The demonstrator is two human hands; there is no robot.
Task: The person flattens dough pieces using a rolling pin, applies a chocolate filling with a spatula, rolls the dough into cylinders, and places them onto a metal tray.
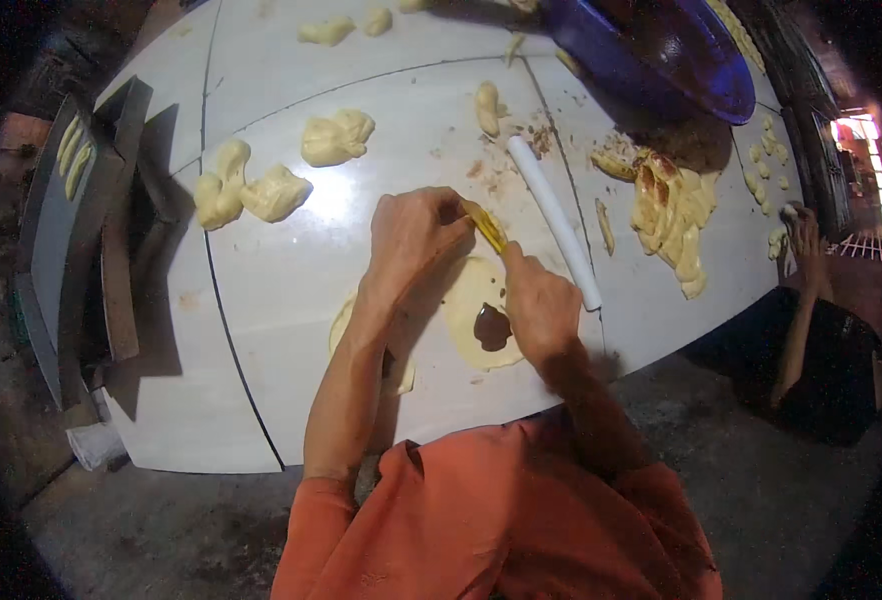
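A slim yellow thing with a dark line along it [485, 226] spans the gap between my hands; its exact kind I cannot make out. My left hand [419, 238] pinches its far end, and my right hand [543, 308] is closed round its near end. Just below them lies a flat round of dough [463, 318] with a glossy dark brown filling [492, 327] on it. Another flattened dough piece [401, 375] is partly hidden under my left forearm. A white rod [555, 222] rests on the table right of my hands.
Dough lumps [338, 137] lie across the white table [271, 370]. A brown-stained dough mass [673, 215] is at right, a purple basin [651, 60] behind it. A tray stand [91, 220] stands at left. Another person's hand [809, 245] touches small dough pieces at far right.
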